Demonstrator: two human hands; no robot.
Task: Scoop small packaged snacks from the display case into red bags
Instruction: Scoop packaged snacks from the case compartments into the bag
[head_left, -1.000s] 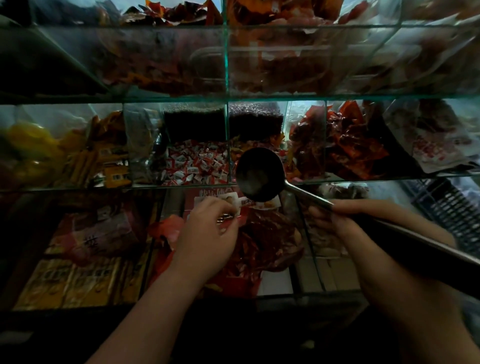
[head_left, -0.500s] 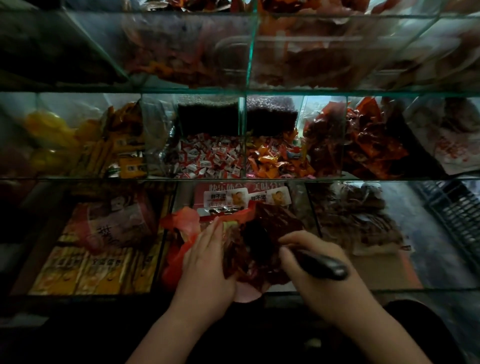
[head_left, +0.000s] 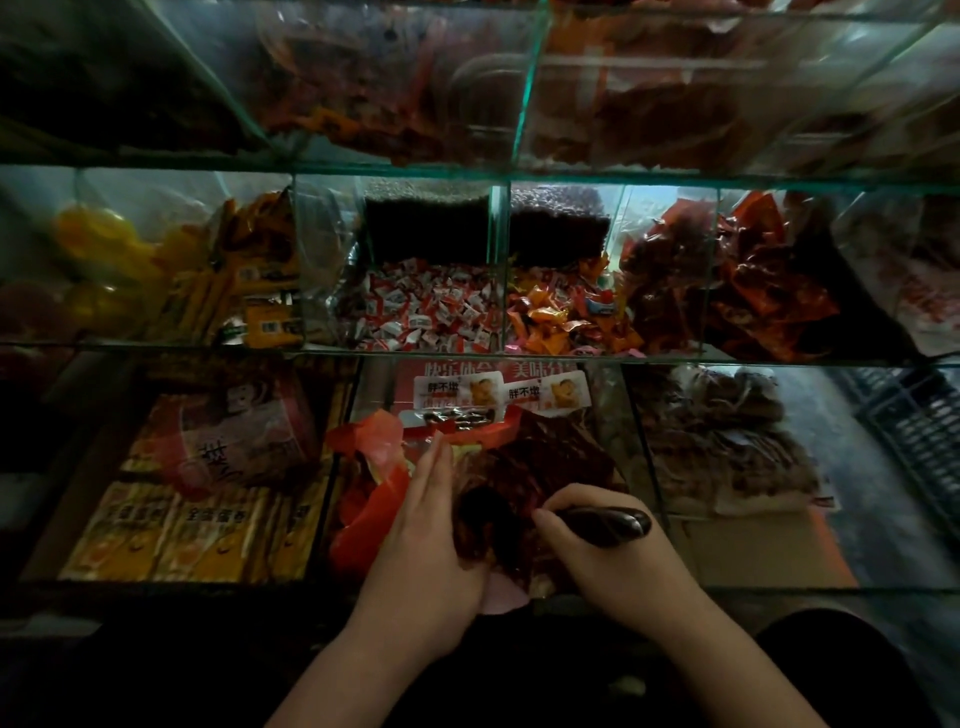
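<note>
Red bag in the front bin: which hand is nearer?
Left. The left hand lies against the red bag; the right hand sits further right, fingers around the ladle handle.

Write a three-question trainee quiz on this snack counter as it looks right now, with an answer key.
1. True or false: the right hand holds the ladle's dark handle.
2. Which sits left of the orange-wrapped candies? A) red-and-white wrapped candies B) a blue crate C) yellow fruit
3. Fill in: the left hand rests against the ___ plastic bag.

Key: 1 true; 2 A; 3 red.
</note>
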